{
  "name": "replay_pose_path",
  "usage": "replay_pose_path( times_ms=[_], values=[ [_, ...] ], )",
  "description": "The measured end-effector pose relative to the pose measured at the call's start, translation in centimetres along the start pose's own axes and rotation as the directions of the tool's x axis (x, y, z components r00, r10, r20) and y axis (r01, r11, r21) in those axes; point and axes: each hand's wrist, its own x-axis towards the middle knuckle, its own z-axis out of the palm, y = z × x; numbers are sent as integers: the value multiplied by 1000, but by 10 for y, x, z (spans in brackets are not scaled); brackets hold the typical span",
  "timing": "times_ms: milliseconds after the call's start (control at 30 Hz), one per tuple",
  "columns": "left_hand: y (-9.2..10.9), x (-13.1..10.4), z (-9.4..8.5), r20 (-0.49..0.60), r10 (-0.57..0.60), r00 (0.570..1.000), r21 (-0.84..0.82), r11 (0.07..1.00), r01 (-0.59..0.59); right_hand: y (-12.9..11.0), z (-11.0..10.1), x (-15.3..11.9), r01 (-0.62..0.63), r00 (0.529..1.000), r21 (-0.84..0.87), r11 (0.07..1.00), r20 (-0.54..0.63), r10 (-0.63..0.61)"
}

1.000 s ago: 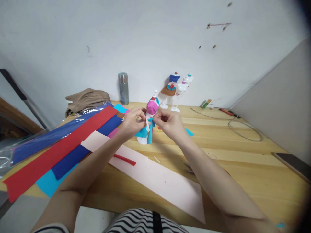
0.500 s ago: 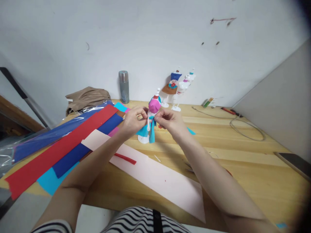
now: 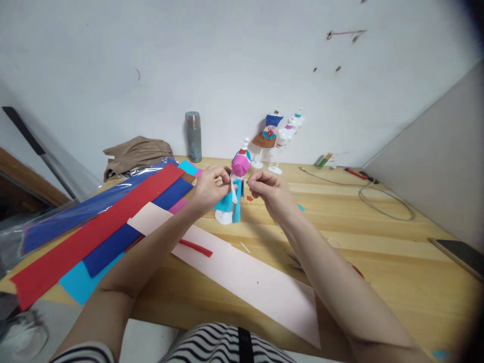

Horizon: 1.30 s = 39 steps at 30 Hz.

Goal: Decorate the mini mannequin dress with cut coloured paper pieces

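Observation:
A miniature dress form (image 3: 241, 164) stands upright on a round white base (image 3: 224, 217), with a pink and red top and light blue strips hanging below its waist. My left hand (image 3: 212, 187) is closed in a pinch at the left of the waist, beside a pale hanging strip (image 3: 234, 194); its fingertips partly hide what they grip. My right hand (image 3: 269, 187) is pinched just right of the waist, a little apart from the form. A thin pale strand (image 3: 245, 180) reaches from its fingertips toward the waist. A small red flower-shaped piece (image 3: 250, 198) lies behind the form.
Coloured crepe paper strips, including red (image 3: 102, 229) and pale pink (image 3: 249, 282), cover the left and front. Scissors (image 3: 295, 261) lie partly under my right forearm. Dressed forms (image 3: 266, 137), a flask (image 3: 193, 136), a cable (image 3: 363, 189) and a phone (image 3: 459, 254) are farther off.
My right hand has drawn slightly right, away from the form's waist, and a thin strand now shows between them. The left hand stays at the waist.

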Motion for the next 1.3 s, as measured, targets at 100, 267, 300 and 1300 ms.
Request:
replay_pose_path(
  times_ms=[100, 267, 300, 1300],
  values=[
    [3, 1, 0, 3, -38, 999, 9, 999, 38, 3, -2, 2, 5, 1000, 6, 1000, -14, -5],
    [4, 4, 0, -1, -80, 997, 51, 995, 80, -5, 2, -8, 44, 999, 71, 996, -17, -43],
    [4, 4, -1, -2, -81, 997, 58, 995, 81, -10, 4, -15, 49, 999, 98, 994, -9, -48],
    [-6, 9, 1, 184, 72, 980, -152, 987, -44, -15, 22, -81, 202, 957, -4, 979, 212, -196]
  ],
)
